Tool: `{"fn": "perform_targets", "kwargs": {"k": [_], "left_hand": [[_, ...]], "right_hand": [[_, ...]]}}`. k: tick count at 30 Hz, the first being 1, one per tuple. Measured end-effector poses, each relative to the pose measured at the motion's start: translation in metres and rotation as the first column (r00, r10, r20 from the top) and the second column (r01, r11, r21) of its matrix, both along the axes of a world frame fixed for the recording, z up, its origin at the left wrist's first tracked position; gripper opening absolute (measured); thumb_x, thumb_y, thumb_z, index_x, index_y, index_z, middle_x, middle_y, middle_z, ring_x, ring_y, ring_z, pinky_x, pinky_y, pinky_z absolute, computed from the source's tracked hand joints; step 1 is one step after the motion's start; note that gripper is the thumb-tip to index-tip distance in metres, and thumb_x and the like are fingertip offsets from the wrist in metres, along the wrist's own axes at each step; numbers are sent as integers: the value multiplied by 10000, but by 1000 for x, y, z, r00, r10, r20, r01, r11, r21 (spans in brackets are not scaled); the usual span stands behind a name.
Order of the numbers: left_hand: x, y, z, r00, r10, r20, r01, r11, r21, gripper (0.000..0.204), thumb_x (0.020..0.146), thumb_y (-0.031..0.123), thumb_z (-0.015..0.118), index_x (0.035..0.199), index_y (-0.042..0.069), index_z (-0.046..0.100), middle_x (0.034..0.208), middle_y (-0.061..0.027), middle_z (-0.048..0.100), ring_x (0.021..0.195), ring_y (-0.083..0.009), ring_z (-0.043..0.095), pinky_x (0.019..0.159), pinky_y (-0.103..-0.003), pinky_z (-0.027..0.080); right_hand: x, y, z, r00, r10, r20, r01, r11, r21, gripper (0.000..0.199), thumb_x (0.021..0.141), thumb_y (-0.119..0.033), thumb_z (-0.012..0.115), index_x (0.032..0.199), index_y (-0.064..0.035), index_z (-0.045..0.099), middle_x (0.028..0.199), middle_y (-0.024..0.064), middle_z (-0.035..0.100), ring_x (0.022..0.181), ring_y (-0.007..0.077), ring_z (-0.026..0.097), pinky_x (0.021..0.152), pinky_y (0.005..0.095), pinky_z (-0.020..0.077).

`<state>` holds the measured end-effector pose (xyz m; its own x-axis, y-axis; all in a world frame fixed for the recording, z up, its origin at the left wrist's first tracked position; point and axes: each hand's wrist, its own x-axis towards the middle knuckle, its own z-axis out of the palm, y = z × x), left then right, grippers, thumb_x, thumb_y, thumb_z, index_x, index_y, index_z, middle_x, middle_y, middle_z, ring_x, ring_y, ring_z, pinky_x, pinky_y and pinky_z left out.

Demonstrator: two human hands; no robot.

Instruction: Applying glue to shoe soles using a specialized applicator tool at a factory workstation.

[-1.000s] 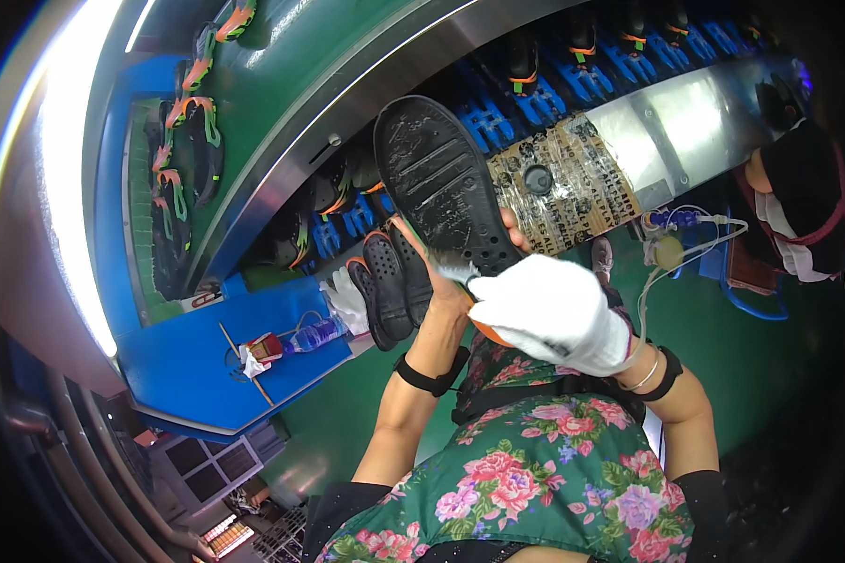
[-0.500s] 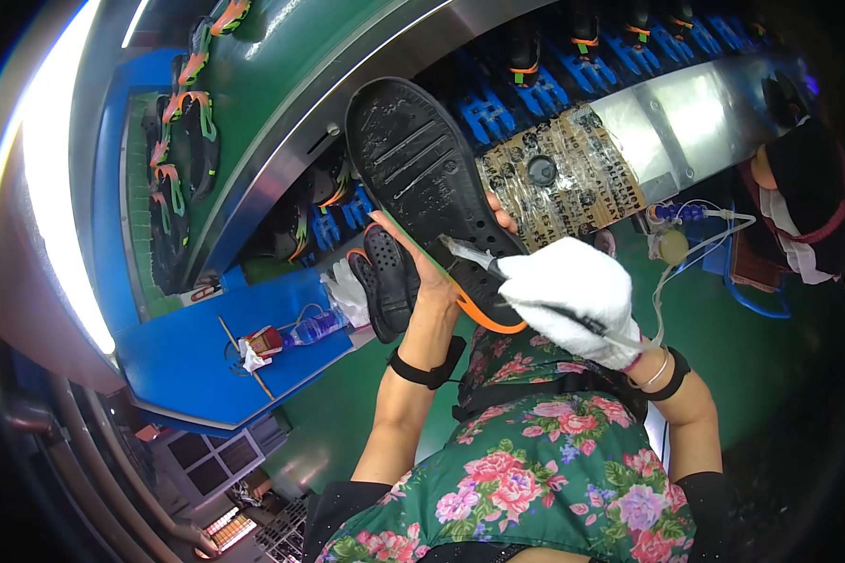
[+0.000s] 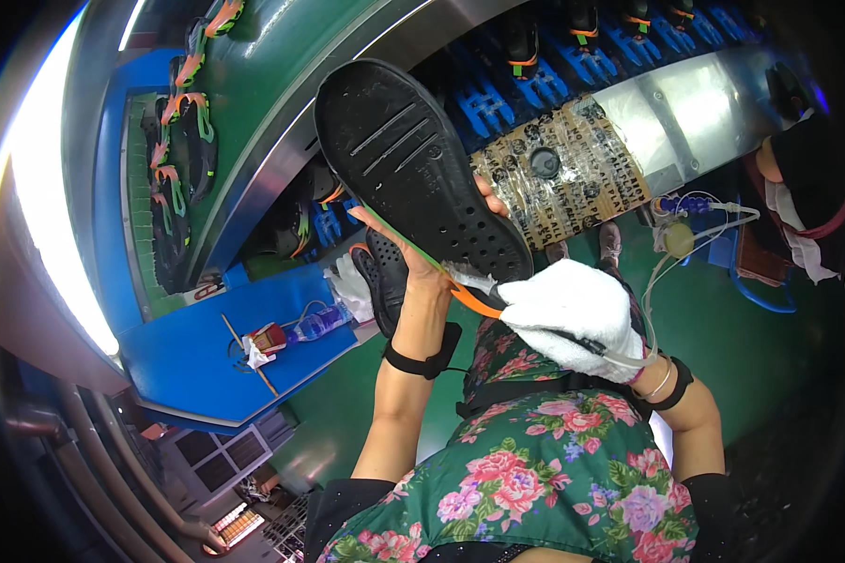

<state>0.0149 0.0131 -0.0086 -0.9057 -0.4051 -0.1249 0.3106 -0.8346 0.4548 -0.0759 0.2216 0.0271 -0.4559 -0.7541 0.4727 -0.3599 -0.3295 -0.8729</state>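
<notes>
My left hand (image 3: 421, 266) holds up a black shoe (image 3: 415, 169), sole toward me, with grooves and small holes in the tread and an orange and green edge at the heel. My right hand (image 3: 573, 314), in a white glove, presses against the heel end and grips a thin tool with a clear tube (image 3: 695, 235) trailing from it toward a small bottle (image 3: 678, 240). Both wrists wear black bands.
A conveyor with blue holders (image 3: 582, 66) and black shoes runs across the top. A worn patterned board (image 3: 559, 178) lies beside it. More black shoes (image 3: 376, 272) sit beneath my left hand. A blue shelf (image 3: 244, 361) holds a bottle and small tools. Another person (image 3: 803, 188) sits at right.
The shoe has tipped further and moved left and up, showing more of its sole and orange edge. My gloved right hand slid down to the heel end.
</notes>
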Motion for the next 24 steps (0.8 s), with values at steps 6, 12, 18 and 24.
{"fn": "perform_targets", "kwargs": {"k": [6, 12, 18, 24], "left_hand": [[-7, -3, 4, 988, -89, -129, 76, 992, -104, 1260, 671, 1040, 422, 1328, -23, 584, 1126, -205, 655, 1015, -322, 668, 958, -482, 533], [-9, -6, 7, 985, -128, -114, 110, 982, -153, 1256, 640, 1046, 458, 1303, -12, 593, 1124, -191, 659, 1008, -326, 656, 945, -471, 515], [-11, -11, 6, 982, -156, -108, 139, 979, -148, 1204, 644, 1020, 530, 1288, 5, 602, 1126, -180, 660, 1002, -328, 635, 945, -458, 490], [-11, -14, 8, 984, -169, -62, 153, 968, -200, 1141, 706, 977, 557, 1298, 2, 587, 1118, -190, 649, 1002, -325, 636, 947, -469, 490]], "right_hand": [[-5, 4, -13, 989, -72, 131, 67, 997, 41, 205, 800, -38, 821, 1003, -55, 796, 1014, 118, 791, 843, 255, 748, 749, 347, 589], [0, 9, -7, 994, -28, 106, 23, 999, 43, 211, 783, -23, 837, 987, -58, 796, 992, 126, 790, 830, 259, 742, 742, 355, 587], [-1, 8, -11, 918, -108, 383, 77, 992, 97, 151, 762, 6, 821, 901, -47, 797, 948, 132, 791, 819, 245, 741, 748, 352, 587], [-8, 7, -10, 979, 9, 202, -20, 998, 53, 200, 780, -28, 844, 972, -64, 799, 988, 111, 792, 834, 250, 745, 734, 351, 589]]}}
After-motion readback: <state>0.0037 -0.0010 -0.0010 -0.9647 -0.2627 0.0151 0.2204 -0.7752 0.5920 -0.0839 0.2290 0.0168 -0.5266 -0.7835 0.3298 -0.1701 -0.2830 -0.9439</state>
